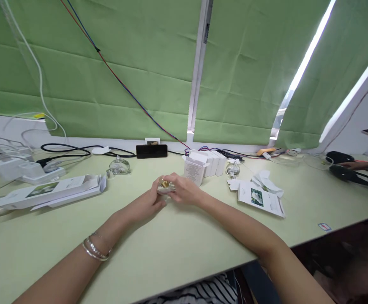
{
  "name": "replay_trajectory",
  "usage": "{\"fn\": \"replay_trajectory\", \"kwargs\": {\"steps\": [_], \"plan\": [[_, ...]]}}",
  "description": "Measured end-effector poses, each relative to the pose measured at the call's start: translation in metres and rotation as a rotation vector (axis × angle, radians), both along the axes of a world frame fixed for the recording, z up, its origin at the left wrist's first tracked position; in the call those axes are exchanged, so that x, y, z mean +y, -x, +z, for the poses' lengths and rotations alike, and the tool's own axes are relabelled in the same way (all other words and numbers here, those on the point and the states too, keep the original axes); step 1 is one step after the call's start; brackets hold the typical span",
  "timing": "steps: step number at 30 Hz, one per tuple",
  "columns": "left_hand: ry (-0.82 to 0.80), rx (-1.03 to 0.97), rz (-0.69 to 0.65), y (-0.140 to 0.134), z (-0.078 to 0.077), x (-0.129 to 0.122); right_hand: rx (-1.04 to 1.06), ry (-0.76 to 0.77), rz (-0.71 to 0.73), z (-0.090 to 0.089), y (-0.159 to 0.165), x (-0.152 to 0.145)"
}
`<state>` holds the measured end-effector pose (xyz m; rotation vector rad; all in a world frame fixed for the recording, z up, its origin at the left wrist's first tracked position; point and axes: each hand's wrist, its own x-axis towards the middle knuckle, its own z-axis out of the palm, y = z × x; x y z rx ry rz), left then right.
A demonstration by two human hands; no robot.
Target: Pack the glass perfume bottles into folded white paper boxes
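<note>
Both hands meet over the middle of the table around a small clear glass perfume bottle with a gold neck. My left hand grips it from the left side, fingers curled. From the right, my right hand has its fingers closed at the gold neck and the bottle's side. Much of the bottle is hidden by the fingers. Just beyond my right hand stands an opened white box with printed text. A similar glass bottle stands at the back left, and another glass bottle stands right of the boxes.
Several white boxes stand in a row at the back. A phone leans near the wall. Flattened printed packaging lies left and right. Power strips and cables crowd the left. Another person's hand is at far right.
</note>
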<state>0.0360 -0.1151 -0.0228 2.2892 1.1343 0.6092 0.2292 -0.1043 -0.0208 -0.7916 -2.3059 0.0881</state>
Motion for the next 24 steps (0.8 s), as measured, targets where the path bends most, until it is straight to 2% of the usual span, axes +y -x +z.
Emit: {"fn": "replay_trajectory", "kwargs": {"steps": [2,5,8,11,15,19,24], "plan": [[-0.013,0.032,0.011,0.001,-0.003,0.000,0.105,-0.091,-0.085,0.019,-0.009,0.005],[-0.017,0.086,-0.012,0.002,-0.003,-0.001,0.445,-0.215,-0.290,0.048,-0.034,0.014],[-0.007,0.128,-0.031,0.002,-0.001,-0.002,0.708,-0.231,-0.434,0.065,-0.061,0.022],[0.011,0.132,-0.030,0.001,0.001,-0.003,0.768,-0.111,-0.499,0.063,-0.075,0.028],[0.030,0.082,-0.011,0.002,-0.002,-0.001,0.630,0.089,-0.433,0.047,-0.070,0.033],[0.034,0.024,0.022,0.003,-0.010,0.004,0.561,0.147,-0.383,0.041,-0.065,0.034],[0.027,-0.041,0.053,-0.003,-0.013,0.006,0.611,0.208,-0.221,0.040,-0.062,0.033]]}}
